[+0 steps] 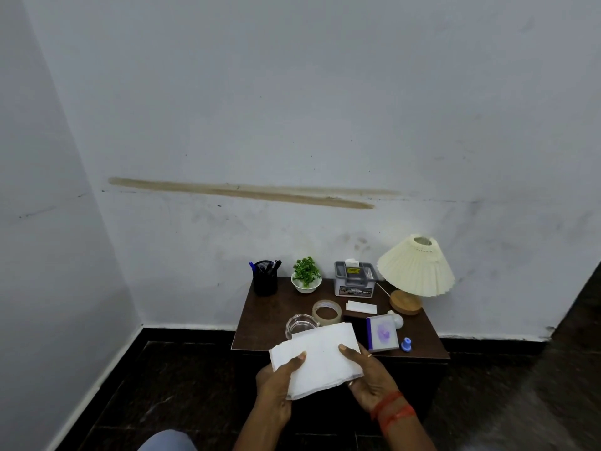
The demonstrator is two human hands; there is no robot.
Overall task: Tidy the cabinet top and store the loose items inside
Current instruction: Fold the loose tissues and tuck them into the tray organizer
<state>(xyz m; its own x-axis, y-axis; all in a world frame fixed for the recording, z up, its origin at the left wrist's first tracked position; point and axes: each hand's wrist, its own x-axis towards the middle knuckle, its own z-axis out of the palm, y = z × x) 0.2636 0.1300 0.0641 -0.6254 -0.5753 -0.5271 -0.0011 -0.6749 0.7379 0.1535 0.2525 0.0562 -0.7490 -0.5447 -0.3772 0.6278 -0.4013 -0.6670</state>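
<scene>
Presently left hand [281, 384] and right hand [369, 380] hold folded cloth [320, 358], fingers [348, 349] pinching its ends; risk: layers slip apart, or far edge knocks glass ashtray [299, 323].

The left hand [279, 384] grips the near left corner of the white paper stack [320, 354], thumb flat on top and fingers underneath. The right hand [367, 377] holds the stack's right edge the same way, with red threads [392, 407] around its wrist.

Left hand [280, 382] and right hand [367, 377] grip folded white cloth [317, 361] above cabinet [260, 323] front edge.
</scene>
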